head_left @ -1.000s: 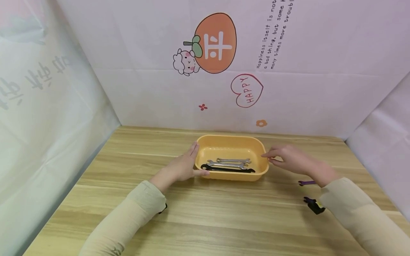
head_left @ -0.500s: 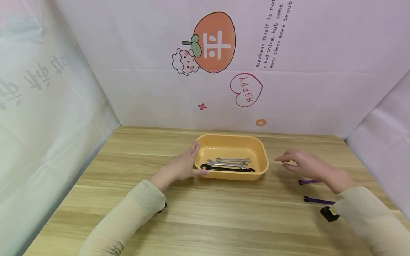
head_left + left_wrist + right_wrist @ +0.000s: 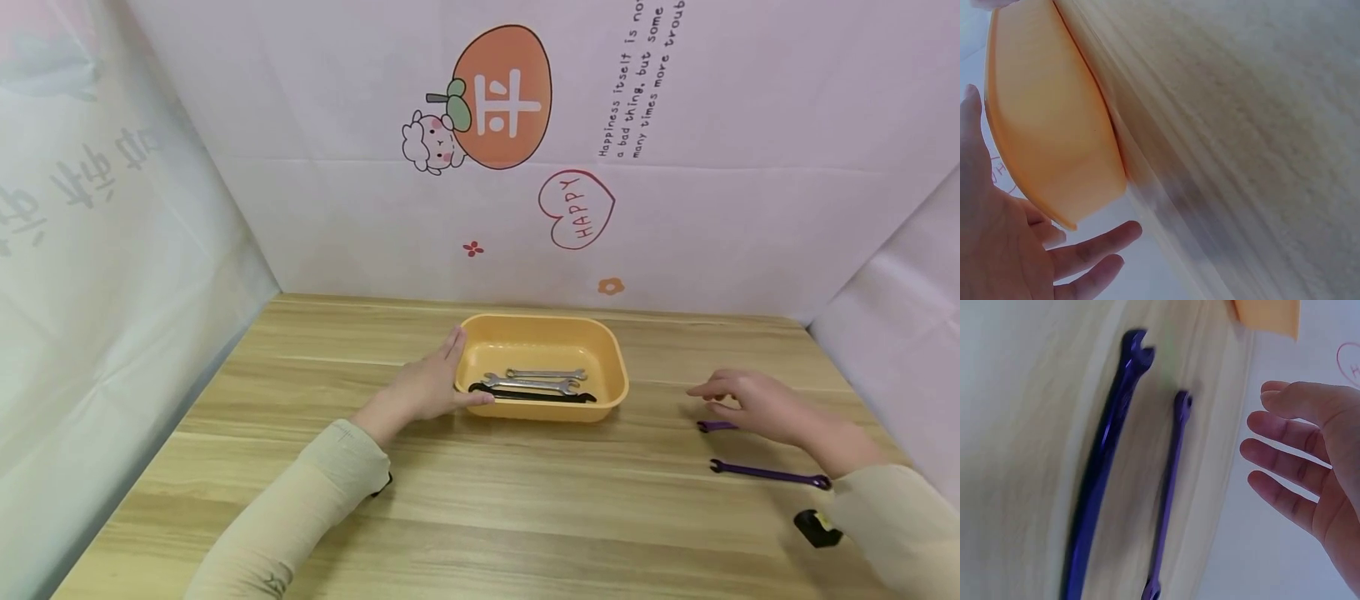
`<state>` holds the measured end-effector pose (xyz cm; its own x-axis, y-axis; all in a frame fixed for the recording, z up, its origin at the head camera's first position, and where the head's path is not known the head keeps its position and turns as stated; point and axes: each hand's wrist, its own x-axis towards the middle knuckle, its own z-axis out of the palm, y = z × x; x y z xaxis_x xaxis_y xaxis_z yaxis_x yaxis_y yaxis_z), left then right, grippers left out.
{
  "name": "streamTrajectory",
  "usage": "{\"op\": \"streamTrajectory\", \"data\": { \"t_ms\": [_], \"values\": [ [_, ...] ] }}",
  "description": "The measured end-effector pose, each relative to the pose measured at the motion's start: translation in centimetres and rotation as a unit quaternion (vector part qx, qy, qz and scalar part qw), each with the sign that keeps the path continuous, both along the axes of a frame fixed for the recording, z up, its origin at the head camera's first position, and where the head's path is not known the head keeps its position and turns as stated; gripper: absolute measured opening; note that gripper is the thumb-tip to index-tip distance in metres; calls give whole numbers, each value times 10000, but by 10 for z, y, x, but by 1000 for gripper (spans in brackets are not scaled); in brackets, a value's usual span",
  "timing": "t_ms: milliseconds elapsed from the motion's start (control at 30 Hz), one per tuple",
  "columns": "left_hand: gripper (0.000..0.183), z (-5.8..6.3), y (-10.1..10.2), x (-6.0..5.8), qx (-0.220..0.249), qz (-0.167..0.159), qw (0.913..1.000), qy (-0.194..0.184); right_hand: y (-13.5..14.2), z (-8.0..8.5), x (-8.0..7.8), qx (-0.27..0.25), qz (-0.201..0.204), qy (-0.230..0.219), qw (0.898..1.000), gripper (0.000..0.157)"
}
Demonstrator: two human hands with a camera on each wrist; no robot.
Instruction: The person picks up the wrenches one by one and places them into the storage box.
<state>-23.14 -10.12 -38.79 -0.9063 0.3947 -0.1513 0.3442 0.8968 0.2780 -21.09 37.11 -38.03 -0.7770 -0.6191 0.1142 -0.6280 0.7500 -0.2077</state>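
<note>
Lying toward the table's (image 3: 525, 500) right edge, two purple wrenches ran roughly left-right. Near purple wrench (image 3: 770, 475): open end left, right end angled slightly to the near edge. Far purple wrench (image 3: 1167, 494): left end also aimed at the yellow basin (image 3: 540, 412), which sat close to the far edge, long axis parallel to it. Inside, all lengthwise: small silver wrench (image 3: 546, 374), larger silver wrench (image 3: 528, 384), black wrench (image 3: 532, 394) nearest the front wall.

Hidden: most of the far purple wrench behind the right hand in head view; right wrist view cut off the near one's lower end. Dark device (image 3: 817, 529) by the right sleeve (image 3: 900, 533) only partly showed.

Left hand (image 3: 427, 385) was spread, fingers on the basin's left end, thumb over the near rim. Right hand (image 3: 761, 404) was empty, fingers apart and loosely bent, above the far purple wrench.
</note>
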Motion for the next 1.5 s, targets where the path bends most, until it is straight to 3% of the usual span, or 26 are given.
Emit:
{"op": "streamTrajectory", "data": {
  "t_ms": [300,467,733,1067,1500],
  "values": [
    [123,0,1,0,96,225,9997,-46,22,-9,9,64,-428,-591,9973,25],
    [124,-1,0,-1,123,212,9996,-109,32,-15,9,97,-215,-314,9992,27],
    [133,-3,0,-1,44,182,9998,-55,43,-22,9,286,-291,-227,9989,30],
    [136,-2,2,0,-48,158,9999,5,52,-32,5,-23,209,264,9994,31],
    [135,-3,2,-1,18,165,9999,-49,60,-40,0,-170,403,560,9975,36]
  ]
}}
